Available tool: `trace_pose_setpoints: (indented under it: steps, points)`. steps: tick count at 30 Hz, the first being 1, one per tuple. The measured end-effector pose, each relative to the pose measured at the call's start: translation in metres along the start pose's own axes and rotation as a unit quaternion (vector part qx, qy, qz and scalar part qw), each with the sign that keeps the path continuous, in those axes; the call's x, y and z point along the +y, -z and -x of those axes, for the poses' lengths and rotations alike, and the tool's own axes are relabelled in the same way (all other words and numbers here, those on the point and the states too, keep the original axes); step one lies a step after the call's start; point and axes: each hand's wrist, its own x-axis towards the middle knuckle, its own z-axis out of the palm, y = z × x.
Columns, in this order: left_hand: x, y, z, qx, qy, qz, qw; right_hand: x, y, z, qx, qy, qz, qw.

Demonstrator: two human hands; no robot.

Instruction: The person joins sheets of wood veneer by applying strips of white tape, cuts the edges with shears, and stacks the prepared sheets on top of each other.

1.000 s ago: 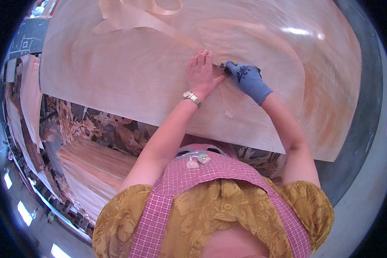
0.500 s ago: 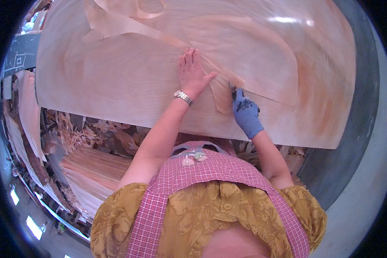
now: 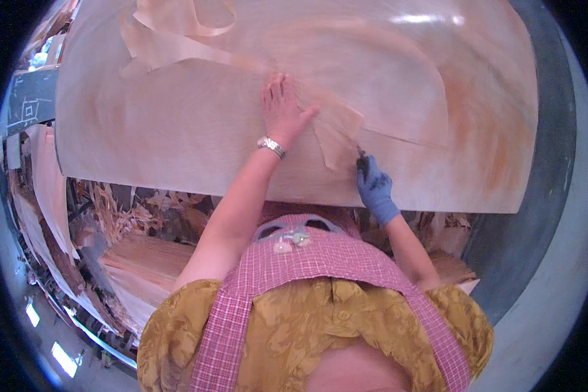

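A large pale wood veneer sheet covers the work surface. My left hand, bare with a watch at the wrist, lies flat on it, fingers stretched out. Beside its thumb lies a narrow strip of veneer, angled down to the right, and below that a loose pointed piece. My right hand, in a blue glove, is closed around a small dark knife-like tool. Its tip is by the strip's lower right end; the blade cannot be made out.
A long curling veneer offcut lies at the far left of the sheet. Stacked veneer and torn scraps fill the space below the near edge. A dark curved table edge runs along the right.
My right hand has drawn back toward me with the tool, off the strip's end. My left hand has stayed flat, shifting slightly left in view.
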Motion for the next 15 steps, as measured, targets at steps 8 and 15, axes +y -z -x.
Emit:
trace_pose_setpoints:
  steps: [8,15]
  points:
    - [0.002,0.007,-0.004,-0.027,0.011,0.011,1.000,-0.057,0.026,-0.058,0.085,0.038,-0.250,0.964]
    - [-0.057,0.058,-0.047,0.092,-0.203,-0.189,0.956,-0.067,0.016,-0.056,0.139,0.048,-0.115,0.982]
